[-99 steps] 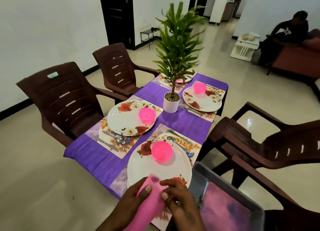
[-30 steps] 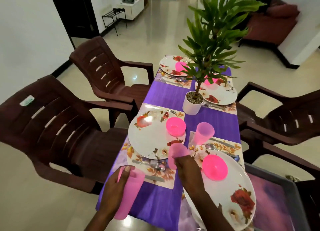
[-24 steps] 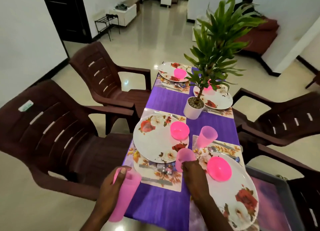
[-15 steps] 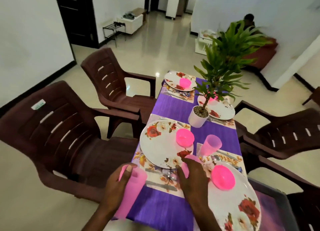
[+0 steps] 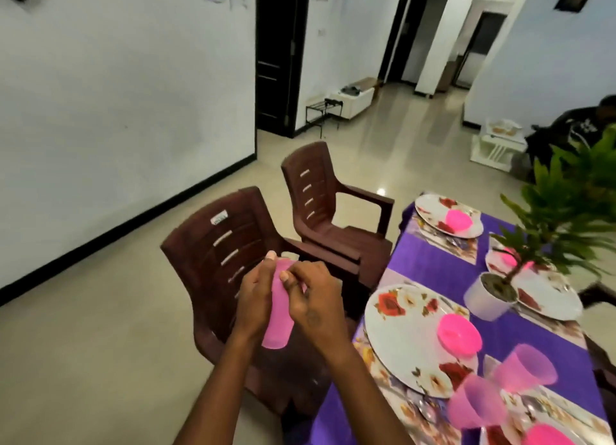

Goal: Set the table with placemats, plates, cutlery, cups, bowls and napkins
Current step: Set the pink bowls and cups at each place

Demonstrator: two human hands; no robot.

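While both hands, left hand [image 5: 252, 306], right hand [image 5: 313, 303], pinch one pink cup stack [image 5: 279, 314], two cups [image 5: 500, 391] stand, three bowls [image 5: 459, 333], three plates [image 5: 405, 334]

The white sticker [image 5: 219, 217] on the chair [image 5: 233, 277] is too blurred to read

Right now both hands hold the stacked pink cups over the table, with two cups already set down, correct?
Not quite. The head view shows both hands, left hand and right hand, holding the stacked pink cups over the nearest chair, beside the table. Two cups are set down.
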